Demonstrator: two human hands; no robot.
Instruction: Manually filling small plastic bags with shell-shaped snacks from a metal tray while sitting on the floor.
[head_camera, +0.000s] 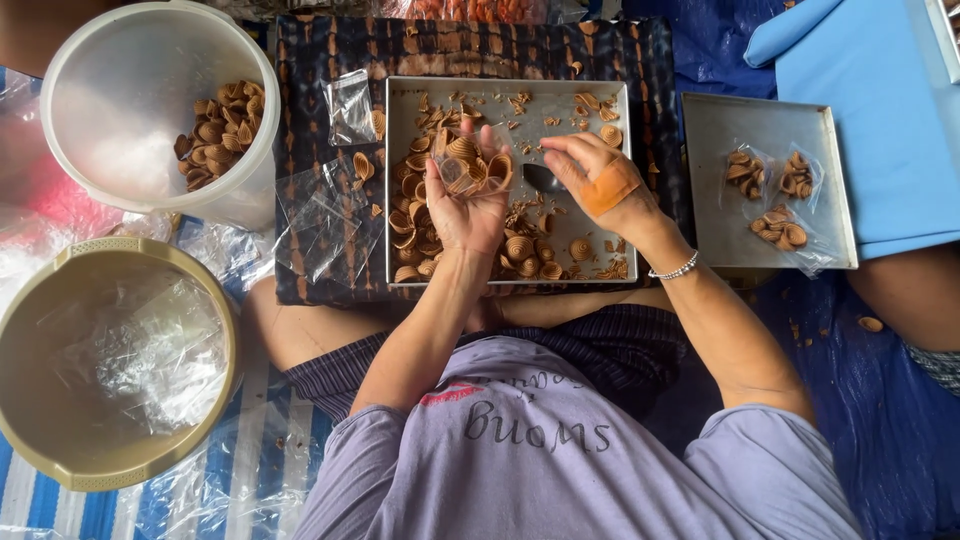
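Beige basket (25, 400) near the lap, lined with clear empty bags.

Left hand (465, 205) palm up over the tray (400, 180), fingers curled round a clear bag (462, 175) partly filled with shell-shaped cookies.

Right hand (600, 180), taped across the back, fingers closed loosely on a dark spoon (540, 178) just beside the bag.

Loose cookies (520, 250) and crumbs lie in the tray, mostly left and centre; a fair share looks unpacked.

Second tray (830, 180), right: three filled packets (770, 190). Done so far, by my reading.

White bucket (100, 130), far left, holds more cookies (215, 130). Much left to bag.
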